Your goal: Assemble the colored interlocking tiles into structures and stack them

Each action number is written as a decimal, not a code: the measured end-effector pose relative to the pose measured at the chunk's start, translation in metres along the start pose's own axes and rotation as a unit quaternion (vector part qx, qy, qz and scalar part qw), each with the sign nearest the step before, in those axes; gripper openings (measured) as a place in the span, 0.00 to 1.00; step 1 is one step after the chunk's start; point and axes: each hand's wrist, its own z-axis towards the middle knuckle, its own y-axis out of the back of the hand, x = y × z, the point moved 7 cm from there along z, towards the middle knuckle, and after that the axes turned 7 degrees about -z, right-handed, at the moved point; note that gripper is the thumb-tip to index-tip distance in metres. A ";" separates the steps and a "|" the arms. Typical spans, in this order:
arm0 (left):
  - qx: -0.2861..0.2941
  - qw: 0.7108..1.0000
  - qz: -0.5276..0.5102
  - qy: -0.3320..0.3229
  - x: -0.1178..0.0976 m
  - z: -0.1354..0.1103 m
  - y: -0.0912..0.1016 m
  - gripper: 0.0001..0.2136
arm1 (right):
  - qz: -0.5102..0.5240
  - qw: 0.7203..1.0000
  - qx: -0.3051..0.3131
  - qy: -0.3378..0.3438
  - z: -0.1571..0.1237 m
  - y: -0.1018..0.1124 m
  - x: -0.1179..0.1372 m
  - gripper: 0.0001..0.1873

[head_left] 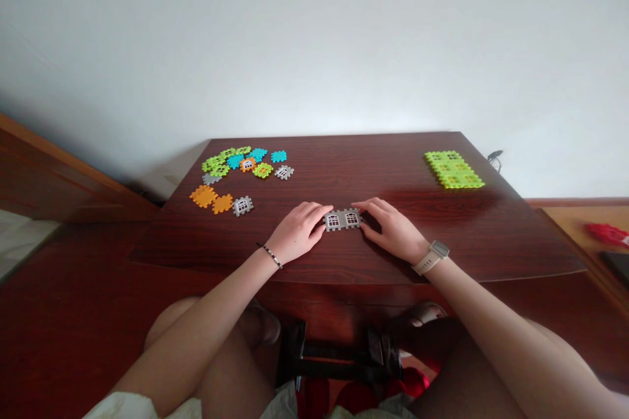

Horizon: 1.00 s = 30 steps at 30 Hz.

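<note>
Two grey interlocking building tiles [343, 220] with white window inserts lie side by side on the table, joined or touching along one edge. My left hand [298, 229] grips the left end of the pair between thumb and fingers. At the right end, my right hand [390, 229] holds the other tile the same way. A loose grey window tile [243, 206] rests to the left of my left hand, beside an orange tile [223, 203].
Loose green, blue, orange and grey tiles [236, 160] are scattered at the back left. A joined panel of green tiles [453, 170] lies at the back right. The dark wooden table [363, 173] stands against a white wall [314, 39].
</note>
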 end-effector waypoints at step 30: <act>0.015 0.999 0.039 -0.010 -0.005 -0.001 -0.003 0.20 | -0.031 0.999 0.001 0.020 -0.001 -0.002 0.004 0.27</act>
